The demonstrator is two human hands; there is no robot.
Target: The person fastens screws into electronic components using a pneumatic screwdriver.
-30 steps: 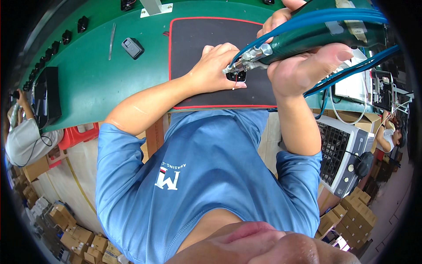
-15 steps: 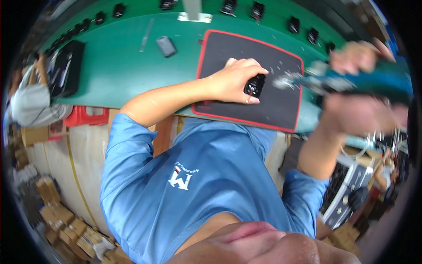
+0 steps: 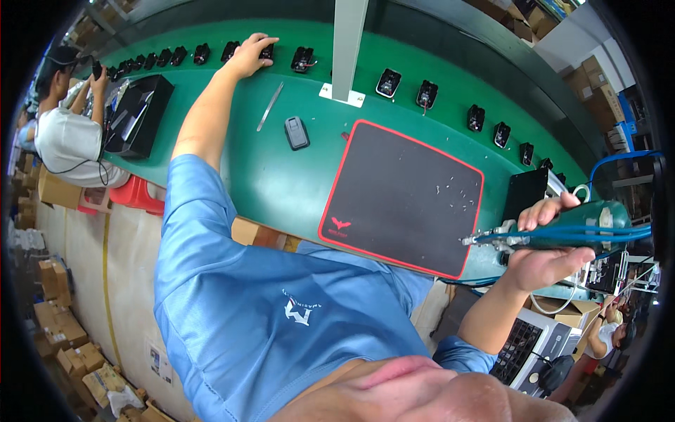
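My left hand [image 3: 249, 58] reaches to the far left of the bench. Its thumb and fingers close round a small black plastic housing [image 3: 268, 52] in the row along the back. My right hand [image 3: 538, 239] grips a green cylindrical air tool [image 3: 601, 219] with blue hoses. Its metal tip [image 3: 470, 240] points left, over the right edge of a black mat [image 3: 401, 204] with a red border. Small white scraps [image 3: 457, 193] lie on the mat. More black housings, some with a red wire, stand in the back row, such as one housing [image 3: 426, 93] right of the post.
A grey metal post [image 3: 348, 49] rises from the green bench [image 3: 218, 162]. A dark grey handheld device [image 3: 297, 133] and a thin metal strip [image 3: 270, 107] lie left of the mat. A black bin [image 3: 156, 116] stands farther left, beside a seated co-worker [image 3: 67, 133].
My left hand has left the mat with the housing and moved to the back row at far left. My right hand and the air tool have come lower and nearer. The view has shifted.
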